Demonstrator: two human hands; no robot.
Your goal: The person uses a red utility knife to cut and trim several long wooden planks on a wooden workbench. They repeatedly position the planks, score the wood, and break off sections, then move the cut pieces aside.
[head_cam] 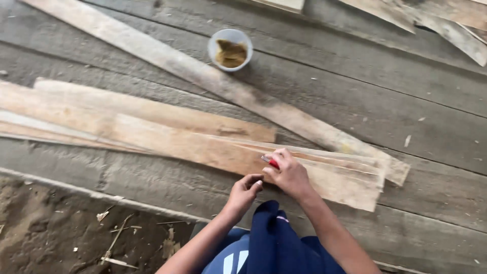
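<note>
Right hand: at 6 o'clock of the view, just right of centre, fingers curled shut around a small red tool. Only the tool's red end and a bit of pale tip show, sticking out at 10 o'clock from the fist; what kind of tool it is cannot be told. The hand lies over the near end of the planks.

Left hand: just at 8 o'clock of the right hand, nearly touching it. Fingers bent in and pinched together, tips pointing toward 2 o'clock at the right hand's heel. Whether anything is held between them cannot be told.

Planks: a stack of pale, thin boards lying flat on the floor, running from 9 o'clock to about 4 o'clock of the view, the ends fanned out at the right. The top board shows fresh orange-tan wood with a long split along the grain near the hands.

Long board: a single weathered board crossing from 11 o'clock down to 4 o'clock, its lower end touching the stack's far edge.

Bowl: small, pale and round, at 12 o'clock, standing on the floor just beside the long board, with a yellow-brown mass inside.

Floor: grey, worn wooden boards. More pale boards lie at 1 o'clock.

Soil: bare earth with dry stalks, at 7 o'clock, below the floor's edge.

Clothing: dark blue cloth with pale marks, at 6 o'clock, between the forearms.
</note>
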